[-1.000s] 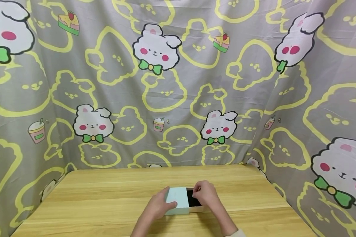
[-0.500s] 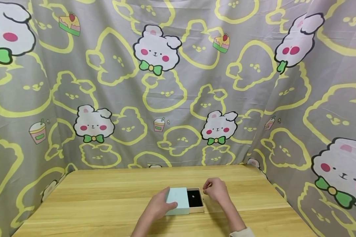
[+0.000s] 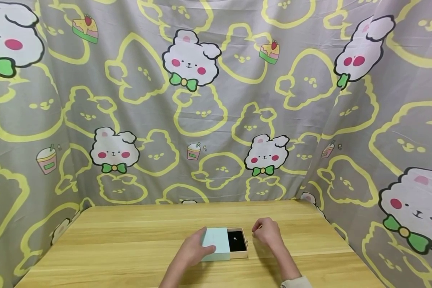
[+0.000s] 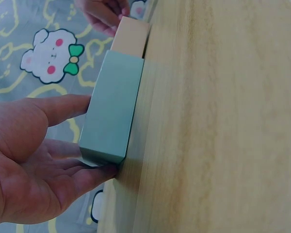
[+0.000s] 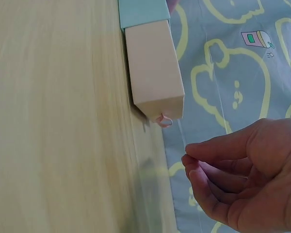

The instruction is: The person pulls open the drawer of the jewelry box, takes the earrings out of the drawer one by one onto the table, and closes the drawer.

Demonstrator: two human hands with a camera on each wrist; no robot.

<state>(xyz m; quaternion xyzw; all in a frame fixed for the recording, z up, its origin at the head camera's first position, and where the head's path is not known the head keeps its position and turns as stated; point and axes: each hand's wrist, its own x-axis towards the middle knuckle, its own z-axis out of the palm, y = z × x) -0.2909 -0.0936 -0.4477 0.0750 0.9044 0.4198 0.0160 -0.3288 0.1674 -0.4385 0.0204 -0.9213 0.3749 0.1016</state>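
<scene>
A pale teal sliding jewellery box (image 3: 215,241) lies on the table, its light pink drawer (image 3: 239,255) partly pulled out to the right. On the drawer's black lining (image 3: 237,246) sits a small silvery star-shaped piece (image 3: 235,239). My left hand (image 3: 193,249) grips the sleeve from its left end, thumb on the near side; in the left wrist view, fingers span the box's end. Just right of the drawer is my right hand (image 3: 268,232), apart from it. Its thumb and fingertips meet in the right wrist view, with nothing clearly visible between them.
A small ribbon loop (image 5: 164,120) sticks out of the drawer's end. The wooden table (image 3: 129,240) stretches around the box, and a grey patterned curtain (image 3: 216,120) hangs behind it and at both sides.
My right hand has withdrawn from above the drawer to the right, uncovering the star-shaped piece on the black lining. My left hand and the box stay nearly in place.
</scene>
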